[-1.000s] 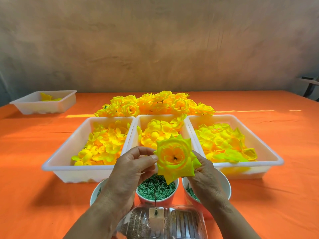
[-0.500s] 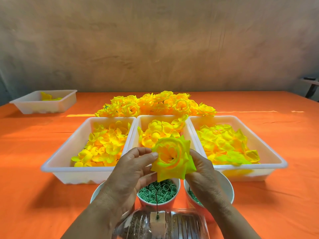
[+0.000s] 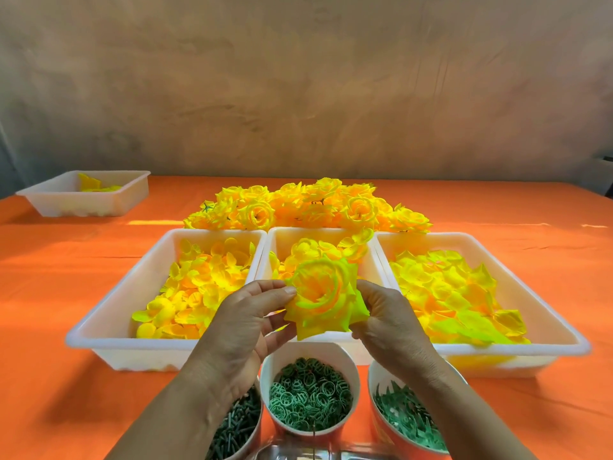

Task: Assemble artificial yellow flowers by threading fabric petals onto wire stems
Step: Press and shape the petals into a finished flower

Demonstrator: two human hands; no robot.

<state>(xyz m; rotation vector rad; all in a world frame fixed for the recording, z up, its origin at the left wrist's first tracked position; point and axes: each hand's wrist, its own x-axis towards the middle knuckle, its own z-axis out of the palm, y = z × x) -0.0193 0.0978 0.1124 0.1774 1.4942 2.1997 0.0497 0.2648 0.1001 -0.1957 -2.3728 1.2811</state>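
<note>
A layered yellow fabric flower point(image 3: 323, 298) with green-tinged outer petals is held up in front of the middle tray point(image 3: 275, 239). My left hand point(image 3: 250, 322) pinches its left edge between thumb and fingers. My right hand point(image 3: 386, 315) grips its right side from behind. Three white trays hold loose yellow petals: the left tray point(image 3: 109, 327), the middle one and the right tray point(image 3: 557, 327). A thin wire point(image 3: 313, 433) stands upright at the bottom edge, below the flower.
A pile of finished yellow flowers point(image 3: 308, 205) lies behind the trays on the orange cloth point(image 3: 49, 293). Three cups stand in front: dark stems point(image 3: 237, 423), green rings point(image 3: 310, 398), green leaf pieces point(image 3: 409, 416). A small white tray point(image 3: 86, 194) sits far left.
The flower has risen off the upright wire and tilted to the left, with both hands still on it. The view has tipped up, so the clear plastic box below is almost out of frame.
</note>
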